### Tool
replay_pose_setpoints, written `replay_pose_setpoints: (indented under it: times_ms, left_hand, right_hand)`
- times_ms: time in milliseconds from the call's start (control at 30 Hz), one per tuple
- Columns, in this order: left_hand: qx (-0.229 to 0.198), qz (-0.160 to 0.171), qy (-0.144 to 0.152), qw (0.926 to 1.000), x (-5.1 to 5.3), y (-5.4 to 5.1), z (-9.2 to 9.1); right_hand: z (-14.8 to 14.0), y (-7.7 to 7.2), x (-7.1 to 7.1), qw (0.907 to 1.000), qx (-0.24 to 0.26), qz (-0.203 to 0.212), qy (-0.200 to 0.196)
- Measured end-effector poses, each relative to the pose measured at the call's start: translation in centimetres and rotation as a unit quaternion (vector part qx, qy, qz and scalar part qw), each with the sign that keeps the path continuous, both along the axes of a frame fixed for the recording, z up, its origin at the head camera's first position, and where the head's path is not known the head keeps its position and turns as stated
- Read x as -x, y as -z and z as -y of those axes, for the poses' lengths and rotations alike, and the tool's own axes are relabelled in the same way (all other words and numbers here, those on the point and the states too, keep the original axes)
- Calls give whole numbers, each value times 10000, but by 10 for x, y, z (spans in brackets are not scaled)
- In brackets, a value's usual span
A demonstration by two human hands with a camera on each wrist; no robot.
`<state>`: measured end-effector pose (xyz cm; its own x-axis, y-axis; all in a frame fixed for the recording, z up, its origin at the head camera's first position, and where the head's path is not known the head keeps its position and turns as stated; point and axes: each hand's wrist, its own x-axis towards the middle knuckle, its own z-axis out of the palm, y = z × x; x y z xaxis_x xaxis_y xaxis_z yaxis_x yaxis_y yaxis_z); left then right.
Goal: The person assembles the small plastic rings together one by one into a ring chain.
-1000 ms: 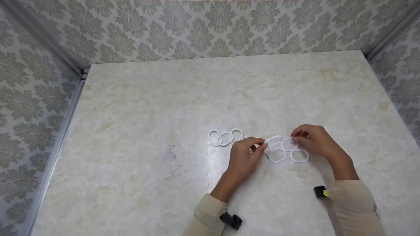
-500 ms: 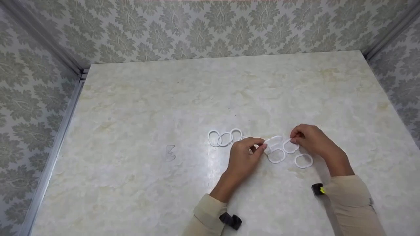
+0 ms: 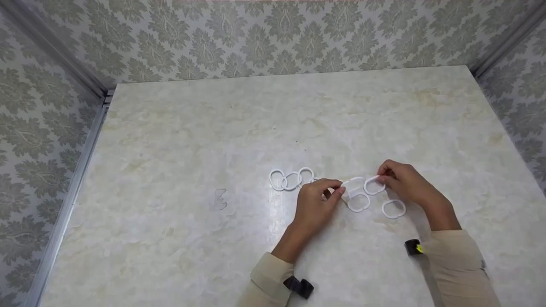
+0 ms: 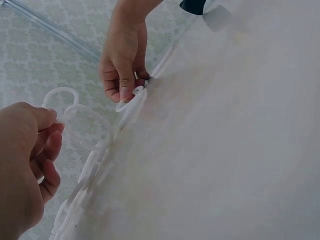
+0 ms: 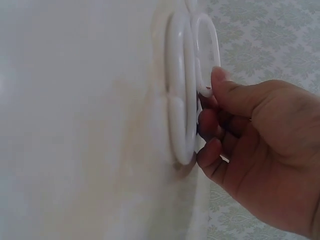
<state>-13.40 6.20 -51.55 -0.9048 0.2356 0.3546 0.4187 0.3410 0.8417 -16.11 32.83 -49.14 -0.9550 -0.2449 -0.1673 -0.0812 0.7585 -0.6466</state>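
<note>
White oval plastic rings lie about both hands in the head view. My left hand (image 3: 315, 204) pinches a white ring (image 3: 355, 178) between thumb and forefinger. Left of that hand is a chain of linked white rings (image 3: 270, 179), part of it hidden behind the hand. My right hand (image 3: 405, 183) pinches another oval ring (image 3: 370, 194), raised and tilted in the right wrist view. In the head view it lies close to the left hand's rings; whether they are linked I cannot tell. A lower ring (image 3: 357, 211) sits just under the left-hand ring. A separate ring (image 3: 394, 218) rests below my right hand.
The pale marbled table (image 3: 192, 128) stretches around the hands, with patterned wallpaper (image 3: 286, 38) behind it and at the sides. A thin, E-shaped transparent piece (image 3: 220, 199) lies left of the hands. Black cameras (image 3: 298, 287) sit at both wrists.
The right hand's ring has come away from the separate ring, which slid slightly right and nearer. Over the last half second the held ring shifted left and tilted. My left hand has barely moved.
</note>
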Motion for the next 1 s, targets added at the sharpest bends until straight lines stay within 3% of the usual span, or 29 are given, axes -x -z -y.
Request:
replay_pose_setpoints:
  times_ms: [133,367,567,733,900,1000]
  left_hand:
    - [-174,185,-113,9996,3,2,8]
    - [-344,948,-534,9935,14,2,33]
    - [-154,1100,-904,9897,19,3,64]
    - [-196,1312,-1236,9834,20,1,97]
    - [332,923,-1584,9825,23,-11,115]
    - [716,627,-1408,9855,24,-19,109]
  right_hand:
    - [-1,3,-2,9994,356,-41,13]
    - [-2,4,-2,9984,571,15,-44]
    - [-5,4,-3,9986,531,3,-30]
    - [-3,2,-5,9958,874,-187,196]
    - [7,-4,-5,9783,1944,-607,383]
    - [20,-9,-4,9609,2653,-663,427]
